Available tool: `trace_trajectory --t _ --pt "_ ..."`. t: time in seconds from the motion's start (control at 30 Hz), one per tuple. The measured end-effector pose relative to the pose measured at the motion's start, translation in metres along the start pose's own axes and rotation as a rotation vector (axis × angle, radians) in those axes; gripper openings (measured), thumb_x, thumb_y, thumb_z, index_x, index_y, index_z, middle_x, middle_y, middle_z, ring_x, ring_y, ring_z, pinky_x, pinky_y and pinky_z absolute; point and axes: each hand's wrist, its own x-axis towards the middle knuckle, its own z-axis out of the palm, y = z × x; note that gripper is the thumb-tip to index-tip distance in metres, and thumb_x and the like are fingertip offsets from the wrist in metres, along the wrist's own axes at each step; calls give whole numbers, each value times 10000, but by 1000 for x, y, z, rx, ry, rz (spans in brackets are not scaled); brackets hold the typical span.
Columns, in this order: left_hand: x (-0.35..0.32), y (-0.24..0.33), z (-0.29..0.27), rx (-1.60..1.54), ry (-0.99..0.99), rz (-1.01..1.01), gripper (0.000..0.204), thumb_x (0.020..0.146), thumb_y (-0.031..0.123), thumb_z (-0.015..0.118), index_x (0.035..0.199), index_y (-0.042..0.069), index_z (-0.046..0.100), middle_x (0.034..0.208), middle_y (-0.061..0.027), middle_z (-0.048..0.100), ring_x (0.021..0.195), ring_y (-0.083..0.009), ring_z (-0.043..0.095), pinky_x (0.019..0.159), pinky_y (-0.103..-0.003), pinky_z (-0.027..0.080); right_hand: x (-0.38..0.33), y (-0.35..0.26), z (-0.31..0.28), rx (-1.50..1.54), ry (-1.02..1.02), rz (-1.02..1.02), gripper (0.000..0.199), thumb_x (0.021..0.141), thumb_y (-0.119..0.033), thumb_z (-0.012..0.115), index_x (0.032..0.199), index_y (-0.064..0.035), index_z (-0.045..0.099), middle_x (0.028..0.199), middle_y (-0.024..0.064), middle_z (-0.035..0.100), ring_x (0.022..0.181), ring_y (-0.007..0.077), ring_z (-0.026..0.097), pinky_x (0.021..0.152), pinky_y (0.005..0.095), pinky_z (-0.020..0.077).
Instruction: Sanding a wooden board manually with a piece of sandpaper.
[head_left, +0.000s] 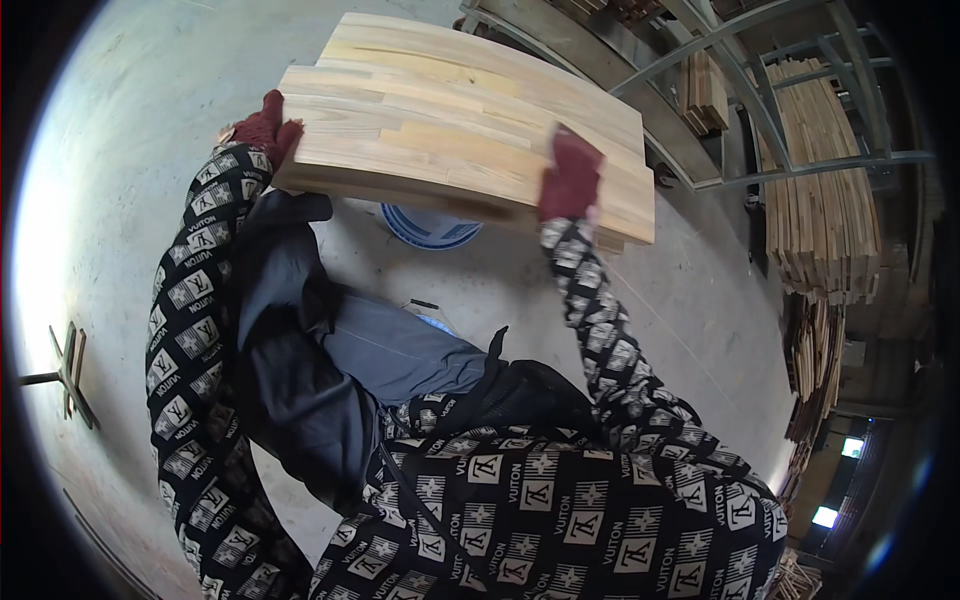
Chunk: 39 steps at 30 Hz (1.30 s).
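I hold a stack of two pale jointed wooden boards (pixel 450 130) flat in front of me, above the concrete floor. My left hand (pixel 265 128), in a dark red glove, grips the stack's left edge. My right hand (pixel 570 178), also in a red glove, clamps the near edge toward the right, fingers on top. The upper board (pixel 480 60) lies shifted farther away than the lower one. Both patterned black-and-white sleeves reach up from the lower edge.
A blue and white bucket (pixel 432 228) stands on the floor under the boards. A metal rack (pixel 760 110) with stacked wooden slats (pixel 820 190) fills the right side. A small metal stand (pixel 68 372) sits at the far left on the grey floor (pixel 120 200).
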Motion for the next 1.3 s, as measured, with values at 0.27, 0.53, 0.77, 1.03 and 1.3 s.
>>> trace_trajectory --t 0.27,0.53,0.77,1.03,1.3 --pt "-6 10 -15 41 -80 -99 619 1012 504 465 1449 86 327 1217 -251 669 1142 -441 639 990 -546 460 -29 4 212 -1131 -530 -565 649 745 -309 765 1321 -82 571 1341 130 553 1316 344 466 1158 503 325" --pt "-11 14 -17 -31 -95 -56 611 999 525 462 1413 90 346 1147 -247 690 1111 -418 659 968 -540 470 44 -40 11 -1191 -108 -287 427 895 -150 625 1318 -92 631 1333 161 629 1267 370 554 1113 465 405" --pt "-5 11 -11 -32 -109 -128 629 1004 520 453 1459 101 335 1152 -226 702 1135 -428 648 1011 -567 424 46 9 146 -1436 -92 -424 480 841 -287 665 1267 -69 626 1273 155 623 1238 367 548 1066 492 414" --pt "-20 13 -30 -16 -217 -245 579 1026 497 402 1476 133 401 1271 -209 666 1214 -398 614 1105 -509 392 5 50 321 -1149 -579 -620 584 765 -299 712 1299 -105 575 1254 116 572 1248 313 497 1039 497 391" --pt "-25 8 -13 28 -334 -172 633 1030 535 338 1545 170 380 1455 -142 561 1356 -326 518 1143 -455 390 57 14 154 -1299 -430 -548 430 829 -176 687 1246 -83 633 1284 186 613 1237 396 541 1029 513 434"
